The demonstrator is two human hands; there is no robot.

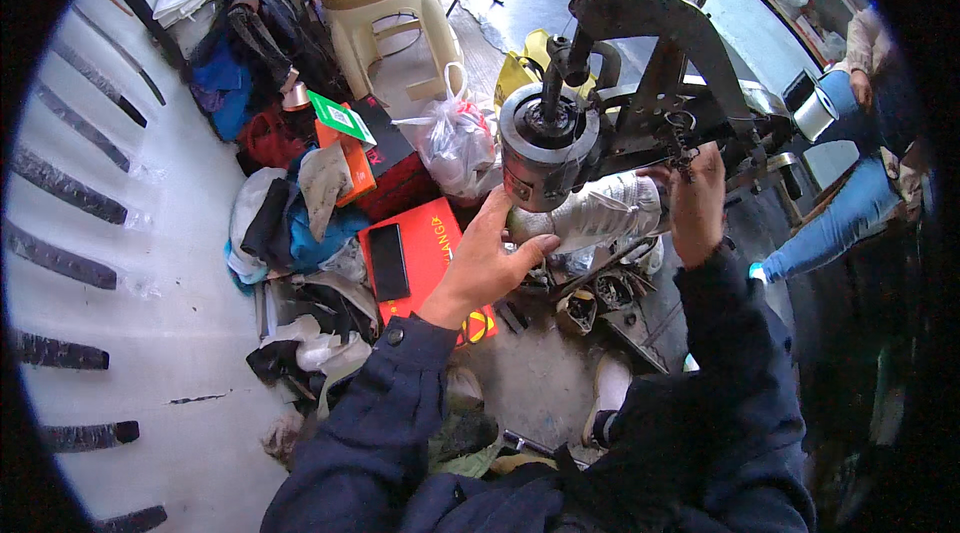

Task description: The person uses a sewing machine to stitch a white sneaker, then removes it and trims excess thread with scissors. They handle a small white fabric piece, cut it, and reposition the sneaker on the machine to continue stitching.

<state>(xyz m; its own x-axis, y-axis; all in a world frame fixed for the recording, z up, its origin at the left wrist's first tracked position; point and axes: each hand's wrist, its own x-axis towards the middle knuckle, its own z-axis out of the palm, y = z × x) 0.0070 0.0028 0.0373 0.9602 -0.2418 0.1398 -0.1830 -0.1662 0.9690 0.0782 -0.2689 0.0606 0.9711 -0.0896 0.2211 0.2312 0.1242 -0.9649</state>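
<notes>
A white lace-up sneaker (607,216) lies sideways beneath the round head of a dark metal shoe-stitching machine (545,148). Its toe points left and the machine head covers part of its upper. My left hand (492,261) is closed around the toe end, the thumb along the near side and the fingers partly behind the machine head. At the heel end, my right hand (697,208) is curled against the shoe, close to a coiled spring on the machine's arm; some of its fingers are hidden.
Left of my hands, a black phone (389,261) lies on a red box (425,243). Beyond are a knotted plastic bag (455,143), a beige stool (385,18) and piled clothes and bags (275,223). Small tins (578,311) stand below the machine. Another person in jeans (835,218) is at right.
</notes>
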